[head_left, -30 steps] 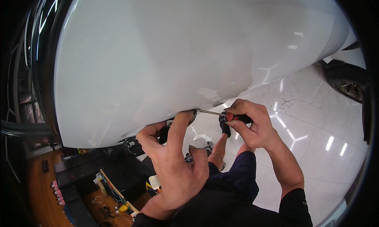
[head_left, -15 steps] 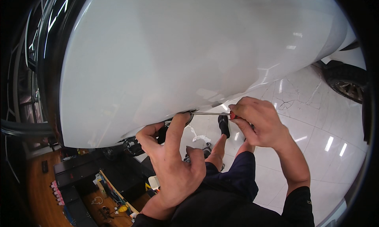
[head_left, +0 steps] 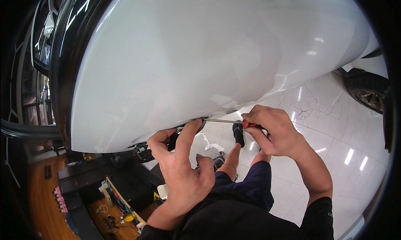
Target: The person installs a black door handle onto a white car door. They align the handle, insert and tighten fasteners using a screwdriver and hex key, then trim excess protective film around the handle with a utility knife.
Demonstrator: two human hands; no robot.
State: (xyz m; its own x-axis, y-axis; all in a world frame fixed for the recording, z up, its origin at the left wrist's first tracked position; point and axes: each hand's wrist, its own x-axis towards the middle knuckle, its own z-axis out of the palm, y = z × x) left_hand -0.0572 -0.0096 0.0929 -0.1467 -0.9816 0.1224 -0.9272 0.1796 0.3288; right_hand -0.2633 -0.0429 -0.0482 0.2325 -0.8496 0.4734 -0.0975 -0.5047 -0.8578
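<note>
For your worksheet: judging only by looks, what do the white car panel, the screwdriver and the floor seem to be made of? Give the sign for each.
White car panel: glossy painted bodywork, metal or plastic unclear; soft reflections.
Screwdriver in the right hand: bare metal shaft, grey sheen; red and black handle, probably plastic.
Floor: polished pale tiles with visible joints and lamp glare.

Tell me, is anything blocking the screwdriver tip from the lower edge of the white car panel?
Nothing visible does. The right hand holds the screwdriver level, its shaft running bare to the panel's lower edge. The left hand grips that edge just beside the tip, not across it.
</note>
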